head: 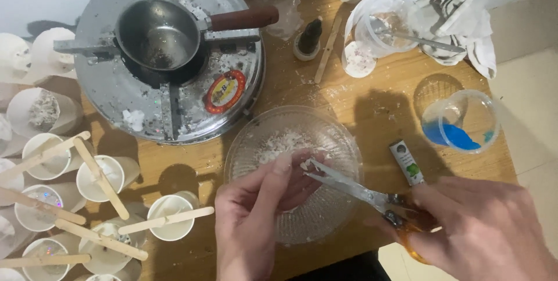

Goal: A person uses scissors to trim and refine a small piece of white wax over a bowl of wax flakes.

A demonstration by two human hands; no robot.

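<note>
Wooden desk [372,112], powder-dusted. Round steel stove [116,92] at 11 o'clock. Clear ribbed glass bowl [337,211] at centre, white wax flakes inside. Left hand [256,211] pinches a white wax chunk [305,165] over it. Right hand [488,228], 4 o'clock, grip clenched on orange-handled scissors [354,188], blades at the chunk.

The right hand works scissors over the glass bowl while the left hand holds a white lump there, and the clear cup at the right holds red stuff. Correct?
Not quite: in the head view the clear cup holds blue stuff, not red. The rest stands.
</note>
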